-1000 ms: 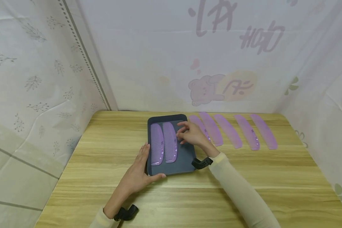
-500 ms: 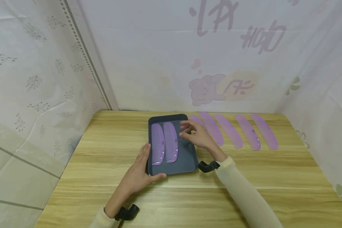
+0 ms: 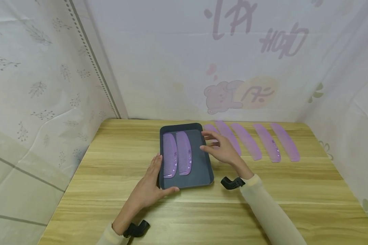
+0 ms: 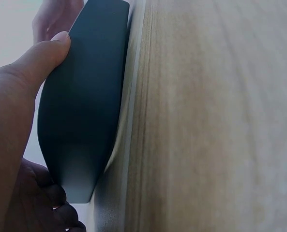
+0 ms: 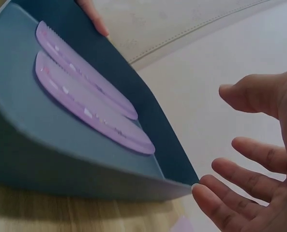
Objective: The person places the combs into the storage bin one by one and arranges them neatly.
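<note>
A dark blue-grey tray lies on the table, with two purple combs side by side in its left half: the left comb and the right comb. My left hand holds the tray's near left corner, its fingers along the left wall and its thumb on the front wall. My right hand hovers at the tray's right rim with fingers apart and nothing between them. In the right wrist view, the fingertips overlap the tray's far corner. It partly hides the nearest loose comb.
Several more purple combs lie slanted in a row right of the tray, among them a middle comb, a comb with printed marks and the rightmost comb. The wooden table ends at a printed cloth backdrop.
My right hand has drawn back to the right, from beside the right comb in the tray to the tray's right rim. The left hand and the combs in the tray stay put.
</note>
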`<act>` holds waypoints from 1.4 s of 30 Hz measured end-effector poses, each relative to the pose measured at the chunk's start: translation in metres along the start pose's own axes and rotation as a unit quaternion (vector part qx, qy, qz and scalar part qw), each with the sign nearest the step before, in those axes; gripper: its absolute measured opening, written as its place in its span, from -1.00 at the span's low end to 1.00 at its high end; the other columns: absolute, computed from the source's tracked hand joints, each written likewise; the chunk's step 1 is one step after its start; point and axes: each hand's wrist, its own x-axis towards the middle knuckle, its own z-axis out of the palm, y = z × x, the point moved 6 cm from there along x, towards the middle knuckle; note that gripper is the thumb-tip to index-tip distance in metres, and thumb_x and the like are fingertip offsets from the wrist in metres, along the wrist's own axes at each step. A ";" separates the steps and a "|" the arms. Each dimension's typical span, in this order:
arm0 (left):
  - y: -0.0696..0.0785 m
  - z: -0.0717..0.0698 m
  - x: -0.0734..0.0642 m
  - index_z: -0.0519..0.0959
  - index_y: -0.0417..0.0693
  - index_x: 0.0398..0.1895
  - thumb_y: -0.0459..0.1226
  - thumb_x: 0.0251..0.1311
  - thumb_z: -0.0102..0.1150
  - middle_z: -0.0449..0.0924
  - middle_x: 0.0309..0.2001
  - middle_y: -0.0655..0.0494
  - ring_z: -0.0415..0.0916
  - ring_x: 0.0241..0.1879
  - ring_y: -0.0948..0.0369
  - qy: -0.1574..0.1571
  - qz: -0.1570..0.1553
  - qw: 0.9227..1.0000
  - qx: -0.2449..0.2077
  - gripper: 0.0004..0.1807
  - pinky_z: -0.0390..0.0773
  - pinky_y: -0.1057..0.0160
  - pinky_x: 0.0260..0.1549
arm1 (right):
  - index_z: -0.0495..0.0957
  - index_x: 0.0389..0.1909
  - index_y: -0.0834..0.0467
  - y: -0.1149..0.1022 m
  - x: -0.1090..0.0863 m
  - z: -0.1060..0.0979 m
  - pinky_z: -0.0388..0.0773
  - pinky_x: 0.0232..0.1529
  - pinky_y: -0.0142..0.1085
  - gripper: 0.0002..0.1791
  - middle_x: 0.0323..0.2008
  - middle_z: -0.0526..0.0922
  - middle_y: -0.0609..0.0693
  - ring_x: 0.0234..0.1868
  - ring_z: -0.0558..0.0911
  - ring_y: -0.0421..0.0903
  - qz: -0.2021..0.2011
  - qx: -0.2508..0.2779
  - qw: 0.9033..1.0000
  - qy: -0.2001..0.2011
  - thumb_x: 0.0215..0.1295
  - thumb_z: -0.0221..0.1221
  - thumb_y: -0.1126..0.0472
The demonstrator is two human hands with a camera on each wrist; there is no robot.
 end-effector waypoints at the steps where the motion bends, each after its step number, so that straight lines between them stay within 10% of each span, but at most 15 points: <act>1: 0.000 0.000 0.000 -0.25 0.04 0.70 0.57 -0.15 0.26 -0.30 0.71 0.04 -0.25 0.68 -0.04 0.000 0.000 1.000 0.000 0.50 0.15 -0.28 0.50 | 0.41 0.42 -0.11 0.000 -0.001 -0.001 0.52 0.34 0.04 -0.35 0.41 0.47 -0.03 0.37 0.51 0.10 -0.002 -0.002 1.000 0.002 0.35 0.35 -0.02; 42: 0.000 0.000 -0.001 -0.24 0.05 0.70 0.59 -0.17 0.24 -0.30 0.71 0.06 -0.25 0.68 -0.01 0.004 0.004 1.000 -0.004 0.51 0.15 -0.25 0.51 | 0.08 0.62 -0.24 0.036 -0.057 -0.090 0.14 0.51 0.29 -0.12 0.62 0.15 0.01 0.60 0.14 0.24 0.002 -0.097 0.988 0.118 0.38 0.31 -0.06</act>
